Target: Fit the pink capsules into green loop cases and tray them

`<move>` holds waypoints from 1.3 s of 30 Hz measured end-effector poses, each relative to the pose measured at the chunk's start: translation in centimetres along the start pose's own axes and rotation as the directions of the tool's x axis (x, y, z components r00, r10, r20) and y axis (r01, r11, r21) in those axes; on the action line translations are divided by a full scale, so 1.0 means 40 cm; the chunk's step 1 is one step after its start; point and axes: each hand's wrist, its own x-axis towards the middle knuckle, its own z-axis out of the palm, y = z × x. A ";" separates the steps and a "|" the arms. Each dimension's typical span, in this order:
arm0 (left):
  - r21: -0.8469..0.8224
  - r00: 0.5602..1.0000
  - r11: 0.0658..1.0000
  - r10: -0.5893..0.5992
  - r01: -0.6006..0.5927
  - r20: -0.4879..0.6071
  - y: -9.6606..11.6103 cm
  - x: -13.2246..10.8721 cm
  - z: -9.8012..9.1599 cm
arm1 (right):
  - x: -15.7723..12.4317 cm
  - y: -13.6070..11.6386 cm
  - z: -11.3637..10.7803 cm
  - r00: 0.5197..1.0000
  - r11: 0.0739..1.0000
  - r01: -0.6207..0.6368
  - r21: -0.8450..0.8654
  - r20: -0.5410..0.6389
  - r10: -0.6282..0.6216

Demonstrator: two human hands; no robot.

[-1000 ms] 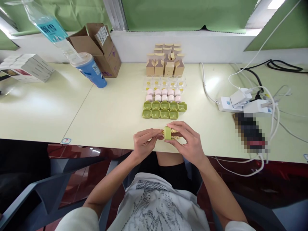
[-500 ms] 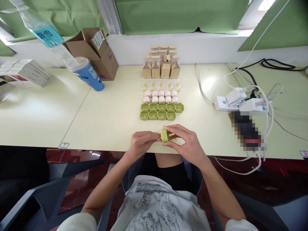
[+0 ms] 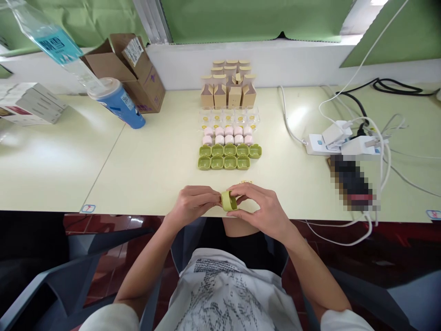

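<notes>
My right hand (image 3: 263, 207) grips a small green square cup (image 3: 226, 201) between thumb and fingers, tipped on its side with its opening towards that hand. My left hand (image 3: 195, 202) is closed in a pinch at the cup's base; what its fingertips hold, if anything, is too small to make out. Behind my right hand lies a small yellow piece (image 3: 245, 182), partly hidden. Farther back, several matching green cups (image 3: 217, 162) stand in two rows, open side up. Two rows of pale pink rounded pieces (image 3: 229, 139) come right behind them.
Clear plastic pieces with yellow marks (image 3: 228, 117) and open tan cardboard boxes (image 3: 220, 95) stand behind the pink rows. At left are a blue cup (image 3: 120, 105) and a brown carton (image 3: 146, 85). A power strip (image 3: 317, 145), cables and a phone (image 3: 351, 181) lie at right.
Both hands have shifted slightly left and down with the green cup. The cup has turned so that its opening shows more. A yellow piece now shows on the table behind my right hand.
</notes>
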 end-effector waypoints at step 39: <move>0.125 0.982 0.981 -0.160 0.147 0.101 0.047 0.007 0.025 | 0.013 0.010 -0.019 0.908 0.857 -0.407 0.315 0.035 0.418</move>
